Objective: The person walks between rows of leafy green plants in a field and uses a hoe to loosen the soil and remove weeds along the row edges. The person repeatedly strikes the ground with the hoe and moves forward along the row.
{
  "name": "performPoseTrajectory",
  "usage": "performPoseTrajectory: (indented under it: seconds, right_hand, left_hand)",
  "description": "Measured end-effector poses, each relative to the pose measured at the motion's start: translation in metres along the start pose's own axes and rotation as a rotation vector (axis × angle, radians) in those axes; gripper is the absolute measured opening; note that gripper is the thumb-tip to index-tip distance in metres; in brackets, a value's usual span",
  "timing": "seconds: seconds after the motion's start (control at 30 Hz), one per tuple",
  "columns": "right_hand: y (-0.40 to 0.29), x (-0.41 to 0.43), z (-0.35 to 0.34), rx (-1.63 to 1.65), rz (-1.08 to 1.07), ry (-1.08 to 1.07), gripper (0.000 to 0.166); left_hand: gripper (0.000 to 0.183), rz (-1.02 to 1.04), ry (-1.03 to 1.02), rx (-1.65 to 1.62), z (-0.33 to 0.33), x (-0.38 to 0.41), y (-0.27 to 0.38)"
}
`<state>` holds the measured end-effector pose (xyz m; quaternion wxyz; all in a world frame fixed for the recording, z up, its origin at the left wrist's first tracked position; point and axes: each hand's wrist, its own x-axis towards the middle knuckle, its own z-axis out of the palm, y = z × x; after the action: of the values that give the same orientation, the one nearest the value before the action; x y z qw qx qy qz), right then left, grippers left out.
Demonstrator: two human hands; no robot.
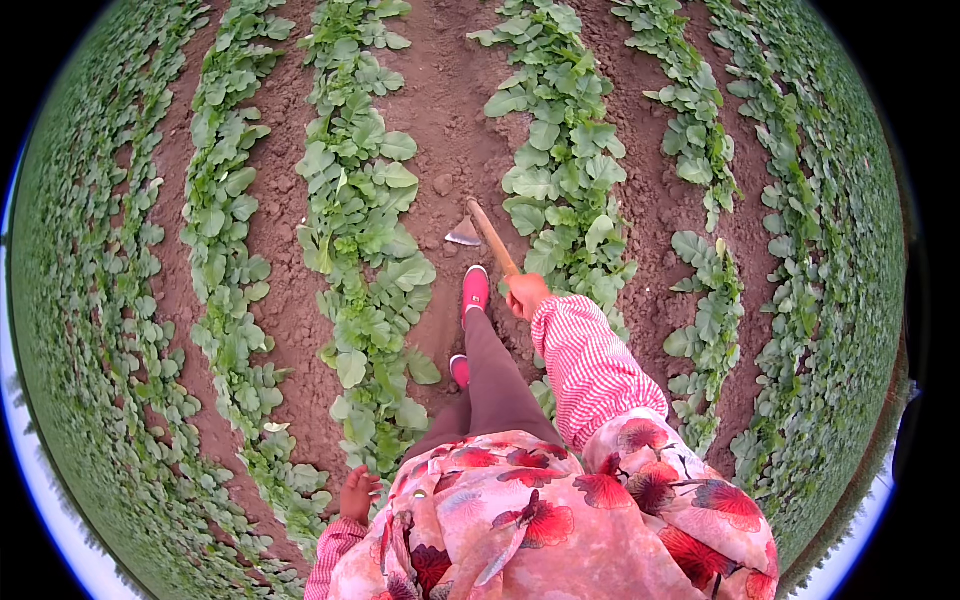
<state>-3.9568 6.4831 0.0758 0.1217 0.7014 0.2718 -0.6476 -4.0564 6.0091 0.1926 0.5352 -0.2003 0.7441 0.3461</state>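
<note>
My right hand (528, 295) is closed around the wooden handle (493, 238) of a short hoe, ahead of my body. At the handle's far end, the hoe's metal blade (464, 233) is low over the bare soil of the furrow; whether it touches the ground I cannot tell. My left hand (360, 493) hangs by my left side with nothing in it, its fingers apart and partly curled. Leafy green plants lie beneath it.
Long rows of leafy crop plants run along both sides, the nearest being the left row (360, 187) and the right row (562, 150). Between them is a brown soil furrow (442, 90) with small clods. My pink shoes (475, 289) stand in this furrow, one ahead of the other.
</note>
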Motion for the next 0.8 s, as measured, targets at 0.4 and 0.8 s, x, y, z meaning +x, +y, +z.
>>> performPoseTrajectory:
  seconds: [0.4, 0.8]
  right_hand:
    - [-0.067, -0.024, -0.005, 0.281, -0.124, -0.082, 0.015]
    - [-0.097, -0.044, 0.000, -0.138, -0.678, 0.089, 0.025]
  left_hand:
    - [0.025, 0.018, 0.064, 0.038, -0.006, -0.004, 0.092]
    - [0.027, 0.060, 0.002, 0.155, 0.017, 0.017, 0.121]
